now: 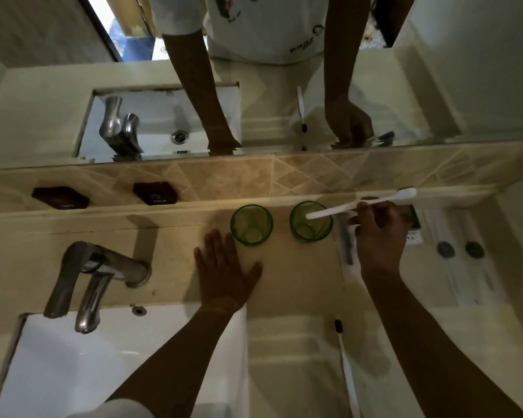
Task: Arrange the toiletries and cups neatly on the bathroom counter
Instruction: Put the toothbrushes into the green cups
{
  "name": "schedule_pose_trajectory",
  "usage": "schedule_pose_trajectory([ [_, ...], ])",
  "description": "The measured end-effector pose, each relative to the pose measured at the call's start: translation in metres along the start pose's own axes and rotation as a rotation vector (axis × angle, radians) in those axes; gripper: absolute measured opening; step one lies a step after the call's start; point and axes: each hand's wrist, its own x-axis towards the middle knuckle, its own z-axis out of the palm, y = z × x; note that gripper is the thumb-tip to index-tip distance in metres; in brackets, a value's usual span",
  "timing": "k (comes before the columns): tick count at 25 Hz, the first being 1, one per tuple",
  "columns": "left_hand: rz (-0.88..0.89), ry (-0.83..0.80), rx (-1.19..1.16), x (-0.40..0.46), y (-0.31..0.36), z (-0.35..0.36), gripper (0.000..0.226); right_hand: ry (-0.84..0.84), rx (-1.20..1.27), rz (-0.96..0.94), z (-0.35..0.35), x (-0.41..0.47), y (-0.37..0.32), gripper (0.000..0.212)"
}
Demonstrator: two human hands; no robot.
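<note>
Two green cups stand side by side on the bathroom counter (284,267), close under the tiled ledge (224,182) at the foot of the mirror (284,101). Taking the right-hand green cup (311,221) as the mark, the left-hand green cup (251,224) stands just to its left, apart from it, upright and with nothing standing in it. A white toothbrush (360,204) lies with its long axis nearly level across the view, rising a little to the right: its handle end sits over the mouth of the right-hand cup, and its head points away to the right, up by the ledge. Whether the handle tip touches the glass I cannot tell.

The right hand (379,233), just right of that cup, pinches the toothbrush between thumb and fingers about midway along the shaft, the other fingers curled. The left hand (227,273) lies flat and open on the counter, fingers spread, holding nothing, below and to the left of the cup, its fingertips near the base of the left-hand cup.

A second toothbrush (346,363) with a dark head lies on the counter well below the cup, its long axis running toward the viewer, head pointing toward the cups. A wrapped item (346,245) lies just right of the cup, partly under the right hand. Far to the left are the faucet (97,273) and the white sink (103,366).
</note>
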Motion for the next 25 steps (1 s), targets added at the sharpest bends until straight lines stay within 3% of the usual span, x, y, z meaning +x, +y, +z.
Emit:
schedule_pose_trajectory([
  [4, -0.002, -0.017, 0.020, 0.001, 0.000, -0.001, 0.100, -0.067, 0.113, 0.046, 0.002, 0.005, -0.003, 0.012],
  [9, -0.009, -0.021, 0.026, 0.001, 0.000, -0.001, 0.100, -0.176, 0.051, 0.065, 0.017, 0.006, -0.001, 0.012],
  [14, -0.015, -0.021, 0.023, 0.001, 0.001, -0.002, 0.100, -0.154, 0.007, -0.040, 0.018, 0.007, 0.004, 0.023],
  [25, -0.003, -0.019, 0.026, 0.000, 0.001, -0.003, 0.099, -0.230, -0.113, -0.018, 0.026, 0.017, 0.020, 0.013],
])
